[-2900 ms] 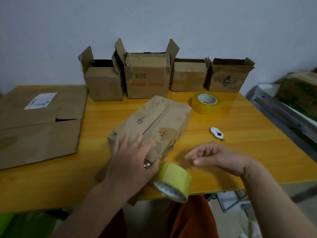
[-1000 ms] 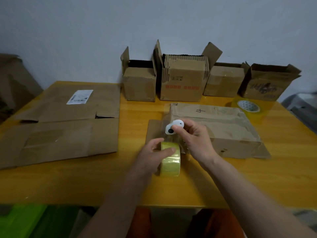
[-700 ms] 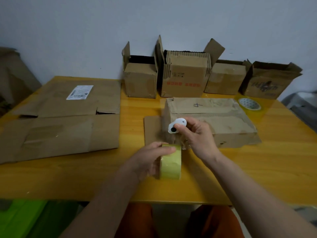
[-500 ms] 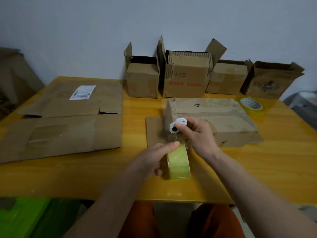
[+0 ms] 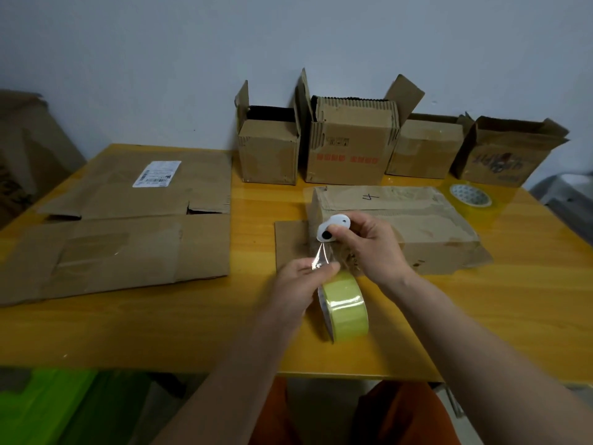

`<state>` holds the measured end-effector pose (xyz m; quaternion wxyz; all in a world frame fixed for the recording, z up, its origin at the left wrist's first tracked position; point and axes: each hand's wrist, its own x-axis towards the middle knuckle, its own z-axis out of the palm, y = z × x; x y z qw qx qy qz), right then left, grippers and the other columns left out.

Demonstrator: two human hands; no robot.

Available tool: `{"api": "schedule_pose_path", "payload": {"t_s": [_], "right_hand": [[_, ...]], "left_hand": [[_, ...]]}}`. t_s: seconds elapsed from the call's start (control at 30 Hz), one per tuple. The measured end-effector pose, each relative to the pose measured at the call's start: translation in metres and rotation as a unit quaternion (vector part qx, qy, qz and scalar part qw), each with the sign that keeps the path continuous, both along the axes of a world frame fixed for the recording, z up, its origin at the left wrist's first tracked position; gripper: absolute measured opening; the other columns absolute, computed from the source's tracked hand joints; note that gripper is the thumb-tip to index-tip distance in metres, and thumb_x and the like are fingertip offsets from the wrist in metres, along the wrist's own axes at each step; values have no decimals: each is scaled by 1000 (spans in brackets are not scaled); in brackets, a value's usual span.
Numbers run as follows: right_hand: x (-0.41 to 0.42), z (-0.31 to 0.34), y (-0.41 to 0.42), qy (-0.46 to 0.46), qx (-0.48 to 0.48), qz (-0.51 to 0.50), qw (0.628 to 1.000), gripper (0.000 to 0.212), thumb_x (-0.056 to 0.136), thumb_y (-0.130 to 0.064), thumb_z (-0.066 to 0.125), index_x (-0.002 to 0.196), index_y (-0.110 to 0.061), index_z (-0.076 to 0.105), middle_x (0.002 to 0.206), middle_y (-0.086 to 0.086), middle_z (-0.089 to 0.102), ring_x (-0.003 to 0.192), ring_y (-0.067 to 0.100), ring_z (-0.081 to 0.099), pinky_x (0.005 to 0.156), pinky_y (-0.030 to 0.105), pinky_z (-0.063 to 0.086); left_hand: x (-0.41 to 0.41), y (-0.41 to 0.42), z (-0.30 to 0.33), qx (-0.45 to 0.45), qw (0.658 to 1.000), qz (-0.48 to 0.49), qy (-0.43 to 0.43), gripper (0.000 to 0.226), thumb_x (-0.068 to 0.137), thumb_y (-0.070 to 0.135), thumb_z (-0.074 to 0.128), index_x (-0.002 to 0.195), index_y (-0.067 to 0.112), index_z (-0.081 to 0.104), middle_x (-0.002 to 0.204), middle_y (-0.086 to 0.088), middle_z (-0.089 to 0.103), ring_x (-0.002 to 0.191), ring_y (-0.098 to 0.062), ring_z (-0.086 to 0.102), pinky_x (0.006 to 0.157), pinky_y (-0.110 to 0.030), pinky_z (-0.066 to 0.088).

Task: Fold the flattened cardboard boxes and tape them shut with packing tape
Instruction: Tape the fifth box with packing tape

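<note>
A folded brown box marked "4" lies on its side on the yellow table. In front of it my left hand holds a yellow tape roll and pinches a clear strip of tape that runs up from the roll. My right hand grips a small white cutter against the top of that strip, close to the box's near left end. Flattened cardboard boxes lie on the table's left half.
Several small open-topped boxes stand in a row along the wall at the back. A second tape roll lies flat at the back right. More cardboard leans beside the table's left end.
The box went from diagonal to lying across the table. My right hand took up the white cutter. The roll has since dropped away from the box, with a clear strip pulled out.
</note>
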<state>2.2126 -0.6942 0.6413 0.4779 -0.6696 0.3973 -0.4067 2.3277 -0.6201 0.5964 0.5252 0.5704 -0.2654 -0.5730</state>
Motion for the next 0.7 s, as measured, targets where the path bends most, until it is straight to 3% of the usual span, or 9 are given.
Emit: {"api": "schedule_pose_path", "payload": {"t_s": [0.13,0.23,0.37,0.53,0.7], "right_hand": [[-11,4,-2,27,-35,21,999,10,89,-12,63,92,-21,66,88,5,70,79,19,65,74,36,54],[-18,8,4,76,-102,29,991,9,90,-11,63,93,-20,65,87,0,68,82,19,64,74,33,53],[-24,5,15,148,-171,56,972,10,90,-14,63,96,-21,67,91,-9,66,84,7,59,74,22,49],[-25,-1,18,231,-261,61,935,14,90,-18,62,103,-20,67,87,-19,55,87,2,52,77,15,42],[-29,-3,15,305,-401,74,861,16,90,-13,60,104,-10,67,89,0,65,83,14,52,69,24,44]], "left_hand": [[-8,-7,0,2,996,79,44,8,88,8,66,96,13,66,105,-12,69,98,-22,65,93,-38,52],[-6,-13,1,-3,994,99,43,15,90,1,61,97,13,66,105,-12,69,97,-21,66,87,-33,53],[-4,-16,-2,3,996,81,25,24,91,1,58,115,3,63,107,-17,69,101,-29,66,93,-42,53],[-3,-18,1,19,998,65,14,26,91,0,59,117,1,60,113,-22,66,107,-33,64,98,-48,50],[0,-20,3,20,998,57,6,30,90,-4,58,120,-1,58,112,-21,67,107,-32,64,100,-44,49]]}}
